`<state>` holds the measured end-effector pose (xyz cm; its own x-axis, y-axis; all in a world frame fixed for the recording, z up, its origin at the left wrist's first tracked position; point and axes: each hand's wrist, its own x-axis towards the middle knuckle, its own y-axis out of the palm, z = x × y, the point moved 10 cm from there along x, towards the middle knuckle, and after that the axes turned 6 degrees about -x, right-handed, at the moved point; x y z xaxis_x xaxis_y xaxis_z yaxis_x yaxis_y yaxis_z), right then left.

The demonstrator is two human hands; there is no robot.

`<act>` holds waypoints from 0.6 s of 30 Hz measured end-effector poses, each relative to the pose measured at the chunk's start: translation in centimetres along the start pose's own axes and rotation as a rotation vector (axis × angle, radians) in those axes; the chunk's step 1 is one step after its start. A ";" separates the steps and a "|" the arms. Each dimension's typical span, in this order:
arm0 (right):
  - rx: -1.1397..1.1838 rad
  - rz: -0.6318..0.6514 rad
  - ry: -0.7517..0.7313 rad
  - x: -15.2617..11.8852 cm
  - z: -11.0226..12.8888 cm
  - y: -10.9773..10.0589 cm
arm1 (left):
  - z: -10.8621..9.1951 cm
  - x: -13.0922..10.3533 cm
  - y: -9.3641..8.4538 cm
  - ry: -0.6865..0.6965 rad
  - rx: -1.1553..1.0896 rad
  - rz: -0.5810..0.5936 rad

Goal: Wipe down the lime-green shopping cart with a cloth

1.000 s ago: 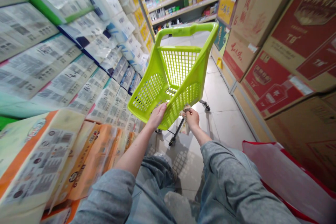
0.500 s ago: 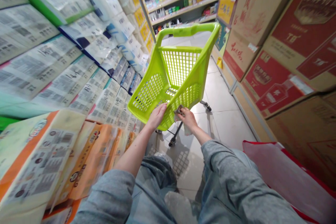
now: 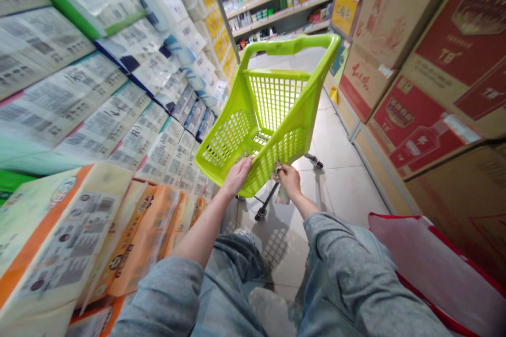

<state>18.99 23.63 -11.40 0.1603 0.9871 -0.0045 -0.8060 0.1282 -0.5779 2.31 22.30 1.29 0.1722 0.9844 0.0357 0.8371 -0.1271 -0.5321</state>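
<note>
Many boxes [image 3: 419, 121] are stacked right of one green cart [image 3: 294, 118]. The left hand [image 3: 238, 175] holds the cart's near edge. The right hand [image 3: 290, 180] pinches a small rag [image 3: 282, 196] at its side. The work looks partway; I can't tell how much is left.

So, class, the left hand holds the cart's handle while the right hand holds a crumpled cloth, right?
No: the head view shows the left hand on the near rim of the cart, not its handle; the right hand does hold a cloth.
</note>
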 end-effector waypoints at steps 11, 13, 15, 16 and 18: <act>-0.193 0.078 -0.320 -1.7 3.1 2.2 | -0.1 0.4 0.4 0.008 -0.011 -0.001; -0.176 0.090 -0.285 -1.1 2.9 1.9 | -0.3 0.3 0.3 0.008 -0.009 -0.010; -0.155 0.101 -0.235 -0.5 2.6 1.7 | -0.4 0.2 0.3 0.018 -0.001 -0.007; -0.153 0.102 -0.199 -0.4 2.4 1.7 | -0.5 0.2 0.3 0.023 0.001 -0.003; -0.170 0.108 -0.111 -0.4 1.7 1.7 | -0.6 0.2 0.3 0.031 -0.002 0.001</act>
<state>16.61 23.60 -10.99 0.0071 0.9999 0.0110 -0.7061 0.0129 -0.7080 2.86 22.36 1.64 0.1894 0.9800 0.0611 0.8381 -0.1289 -0.5301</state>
